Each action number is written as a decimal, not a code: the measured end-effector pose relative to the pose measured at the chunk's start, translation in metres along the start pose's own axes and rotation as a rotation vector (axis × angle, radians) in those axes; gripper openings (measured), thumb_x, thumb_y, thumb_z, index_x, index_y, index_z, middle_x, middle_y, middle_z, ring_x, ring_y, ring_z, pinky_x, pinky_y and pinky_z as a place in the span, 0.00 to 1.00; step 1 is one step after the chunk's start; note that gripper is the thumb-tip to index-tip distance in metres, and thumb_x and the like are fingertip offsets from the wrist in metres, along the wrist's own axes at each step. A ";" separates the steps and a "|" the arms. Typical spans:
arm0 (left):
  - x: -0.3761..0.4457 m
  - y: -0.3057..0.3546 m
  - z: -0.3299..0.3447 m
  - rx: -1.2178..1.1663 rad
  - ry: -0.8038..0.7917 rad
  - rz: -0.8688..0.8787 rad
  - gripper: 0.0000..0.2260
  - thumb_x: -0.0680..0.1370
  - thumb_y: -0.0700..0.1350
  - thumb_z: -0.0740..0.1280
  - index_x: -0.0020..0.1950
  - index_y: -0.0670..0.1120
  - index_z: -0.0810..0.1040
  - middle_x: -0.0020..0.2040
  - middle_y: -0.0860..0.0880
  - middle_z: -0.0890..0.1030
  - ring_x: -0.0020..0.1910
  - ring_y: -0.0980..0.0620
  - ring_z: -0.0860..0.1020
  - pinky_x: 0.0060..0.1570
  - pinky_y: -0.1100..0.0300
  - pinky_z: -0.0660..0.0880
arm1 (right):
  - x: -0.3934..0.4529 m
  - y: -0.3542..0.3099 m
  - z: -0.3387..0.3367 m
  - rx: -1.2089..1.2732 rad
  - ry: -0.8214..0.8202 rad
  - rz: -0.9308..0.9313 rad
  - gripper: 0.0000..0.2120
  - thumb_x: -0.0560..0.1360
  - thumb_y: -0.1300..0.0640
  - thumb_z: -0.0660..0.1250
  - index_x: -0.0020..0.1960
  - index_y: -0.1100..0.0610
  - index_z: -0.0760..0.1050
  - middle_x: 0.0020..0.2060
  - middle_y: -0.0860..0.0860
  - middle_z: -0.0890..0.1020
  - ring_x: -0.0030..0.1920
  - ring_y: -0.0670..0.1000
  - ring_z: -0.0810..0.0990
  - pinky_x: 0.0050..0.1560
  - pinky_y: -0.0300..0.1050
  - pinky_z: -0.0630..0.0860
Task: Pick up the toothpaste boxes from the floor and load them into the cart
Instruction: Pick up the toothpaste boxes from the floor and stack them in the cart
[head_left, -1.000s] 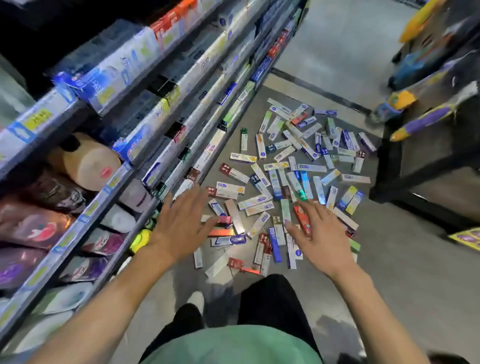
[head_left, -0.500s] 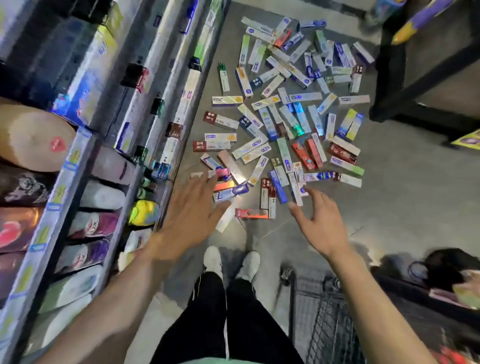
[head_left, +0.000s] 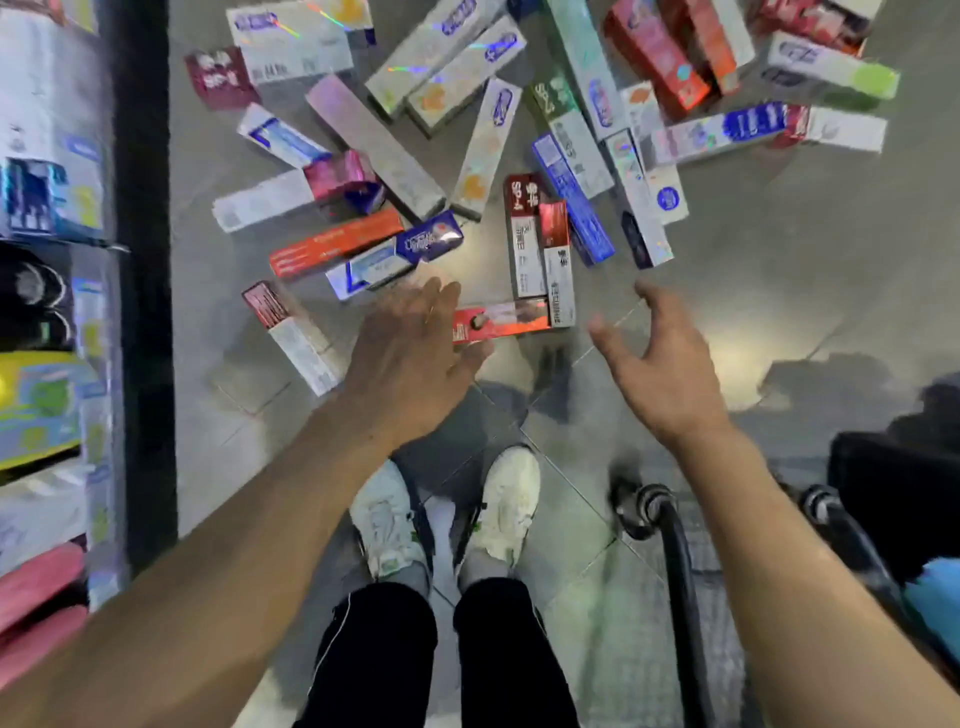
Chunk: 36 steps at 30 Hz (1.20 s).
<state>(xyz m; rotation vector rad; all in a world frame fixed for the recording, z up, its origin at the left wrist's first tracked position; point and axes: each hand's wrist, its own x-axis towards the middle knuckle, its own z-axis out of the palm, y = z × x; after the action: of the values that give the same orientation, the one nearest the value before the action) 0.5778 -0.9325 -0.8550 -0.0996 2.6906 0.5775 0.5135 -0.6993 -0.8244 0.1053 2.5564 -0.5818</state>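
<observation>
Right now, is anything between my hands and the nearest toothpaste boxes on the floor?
Nothing visible. The left hand hovers open over the end of a red box, and the right hand is open beside it, with only bare floor around.

Bare forearms, black trousers (head_left: 374, 654) with thin white piping, white sneakers (head_left: 506, 501).

Stood on a grey tiled floor (head_left: 779, 291) with a bright glare patch, beside stocked store shelving (head_left: 57, 218) along the left.
</observation>
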 end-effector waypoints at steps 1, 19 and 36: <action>0.014 -0.005 0.028 0.013 -0.021 -0.004 0.30 0.81 0.61 0.63 0.73 0.40 0.69 0.67 0.38 0.76 0.64 0.36 0.76 0.61 0.42 0.74 | 0.014 0.017 0.020 0.001 -0.007 0.011 0.31 0.78 0.40 0.65 0.75 0.55 0.65 0.72 0.54 0.72 0.71 0.58 0.69 0.70 0.53 0.66; 0.149 -0.031 0.204 0.245 -0.095 0.146 0.26 0.78 0.61 0.66 0.69 0.46 0.68 0.57 0.43 0.78 0.52 0.40 0.79 0.45 0.50 0.74 | 0.189 0.106 0.194 0.511 0.006 0.159 0.26 0.72 0.39 0.69 0.63 0.52 0.69 0.55 0.51 0.82 0.55 0.53 0.83 0.60 0.56 0.78; 0.069 -0.020 0.105 -0.372 0.017 -0.344 0.25 0.71 0.67 0.70 0.62 0.56 0.71 0.55 0.52 0.80 0.52 0.48 0.79 0.51 0.48 0.77 | 0.085 0.065 0.109 0.715 -0.095 0.240 0.21 0.75 0.57 0.74 0.57 0.52 0.63 0.53 0.51 0.79 0.53 0.49 0.82 0.58 0.57 0.80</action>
<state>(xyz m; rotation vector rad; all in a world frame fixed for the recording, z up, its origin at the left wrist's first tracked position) 0.5547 -0.9073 -0.9773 -0.6539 2.4665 0.9543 0.5022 -0.6892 -0.9763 0.6016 2.0869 -1.3306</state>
